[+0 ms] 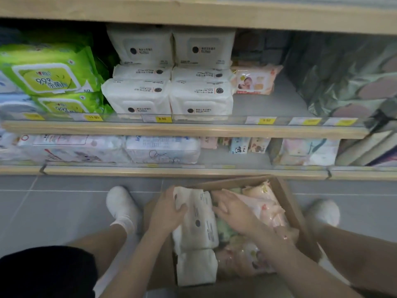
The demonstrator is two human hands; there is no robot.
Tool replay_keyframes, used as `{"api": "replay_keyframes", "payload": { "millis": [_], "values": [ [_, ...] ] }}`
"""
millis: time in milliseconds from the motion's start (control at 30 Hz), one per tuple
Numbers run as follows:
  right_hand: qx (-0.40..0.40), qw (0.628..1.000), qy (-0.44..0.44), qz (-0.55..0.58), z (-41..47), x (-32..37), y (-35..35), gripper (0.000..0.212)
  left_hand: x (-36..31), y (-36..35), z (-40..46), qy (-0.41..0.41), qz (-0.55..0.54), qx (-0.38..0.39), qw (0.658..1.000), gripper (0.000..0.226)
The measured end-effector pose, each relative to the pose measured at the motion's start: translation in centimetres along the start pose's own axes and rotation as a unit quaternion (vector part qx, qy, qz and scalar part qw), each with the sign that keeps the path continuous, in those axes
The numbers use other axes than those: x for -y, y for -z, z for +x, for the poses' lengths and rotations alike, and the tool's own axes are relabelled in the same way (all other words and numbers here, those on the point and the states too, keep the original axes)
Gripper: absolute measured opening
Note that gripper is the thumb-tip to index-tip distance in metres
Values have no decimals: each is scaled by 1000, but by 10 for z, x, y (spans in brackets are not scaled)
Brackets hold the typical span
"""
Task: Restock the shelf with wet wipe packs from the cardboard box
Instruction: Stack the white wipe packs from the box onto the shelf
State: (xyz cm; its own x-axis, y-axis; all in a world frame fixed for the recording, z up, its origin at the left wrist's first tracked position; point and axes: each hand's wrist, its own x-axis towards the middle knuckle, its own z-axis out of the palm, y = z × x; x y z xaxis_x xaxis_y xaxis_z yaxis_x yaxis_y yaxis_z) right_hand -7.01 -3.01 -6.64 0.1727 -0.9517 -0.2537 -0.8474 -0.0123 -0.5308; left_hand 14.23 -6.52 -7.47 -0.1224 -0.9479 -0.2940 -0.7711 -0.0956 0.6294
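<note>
A brown cardboard box (285, 196) sat open on the floor below the shelf (184, 127). A white wipe pack (202, 220) lay lengthwise on top at its left side, above another white pack (196, 267). Pink packs (262, 203) filled its right side. Stacked white packs (167, 97) stood on the shelf.

Matt brown cardboard box (287, 201); glossy plastic wipe packs (199, 224); light wood shelf edge (184, 130).

A shop aisle: wooden shelves (184, 130) stacked with packaged wet wipes (137, 97), yellow price tags (163, 119) along their front edges.
</note>
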Motion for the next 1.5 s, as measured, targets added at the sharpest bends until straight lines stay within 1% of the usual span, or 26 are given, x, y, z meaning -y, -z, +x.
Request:
{"api": "replay_keyframes", "payload": {
  "millis": [100,167,200,233,267,333,400,433,533,600,633,700,767,867,967,1067,1100,1167,1200,1267,1333,1400,1500],
  "values": [
    [27,990,-91,105,-16,-11,-50,54,19,-25,-15,50,-33,29,998,64],
    [51,972,-143,180,-17,-10,-70,58,29,-36,-17,64,-47,38,996,66],
    [61,962,-168,206,-15,-10,-79,57,33,-40,-16,69,-39,36,996,68],
    [68,952,-191,227,-11,-8,-87,50,36,-43,-15,68,-20,31,997,71],
    [61,946,-206,244,-6,-6,-92,38,39,-47,-13,68,9,27,997,74],
    [47,932,-221,283,5,-2,-98,25,40,-52,-11,60,73,30,995,77],
    [59,909,-224,347,13,7,-93,15,41,-55,-7,65,100,39,992,76],
    [56,898,-227,372,15,7,-93,14,41,-56,-6,73,92,40,992,74],
    [40,881,-233,409,16,5,-95,22,45,-59,-4,95,19,25,995,69],
    [26,874,-229,429,16,3,-99,37,43,-60,-7,102,-39,13,994,74],
    [23,869,-220,442,14,2,-98,41,40,-61,-10,99,-77,11,992,77],
    [18,864,-204,461,8,3,-91,37,30,-62,-15,76,-173,12,982,80],
    [-6,854,-190,484,1,2,-85,32,18,-61,-18,61,-239,22,969,75],
    [-26,852,-164,497,-8,6,-75,31,3,-45,-14,35,-254,33,966,69],
    [-51,840,-155,518,-12,15,-66,27,-6,-23,-14,-8,-256,41,966,62],
    [-99,835,-151,519,-10,22,-55,35,-19,-3,-19,-25,-287,30,957,53],
    [-114,828,-151,528,-9,24,-50,35,-22,0,-21,-28,-303,29,952,50],
    [-122,797,-141,574,-7,27,-39,40,-28,5,-25,-20,-343,37,939,50],
    [-113,784,-131,596,-8,30,-33,46,-31,6,-27,-18,-355,44,934,55],
    [-98,776,-114,613,-11,33,-23,53,-37,7,-30,-26,-359,62,931,71],
    [-90,763,-114,629,-18,32,-18,63,-42,7,-34,-39,-359,74,930,73],
    [-91,761,-103,635,-24,28,-16,77,-46,4,-38,-53,-365,86,926,71],
    [-120,771,-98,617,-31,24,-7,85,-51,3,-40,-63,-367,97,923,72]
  ]
}}
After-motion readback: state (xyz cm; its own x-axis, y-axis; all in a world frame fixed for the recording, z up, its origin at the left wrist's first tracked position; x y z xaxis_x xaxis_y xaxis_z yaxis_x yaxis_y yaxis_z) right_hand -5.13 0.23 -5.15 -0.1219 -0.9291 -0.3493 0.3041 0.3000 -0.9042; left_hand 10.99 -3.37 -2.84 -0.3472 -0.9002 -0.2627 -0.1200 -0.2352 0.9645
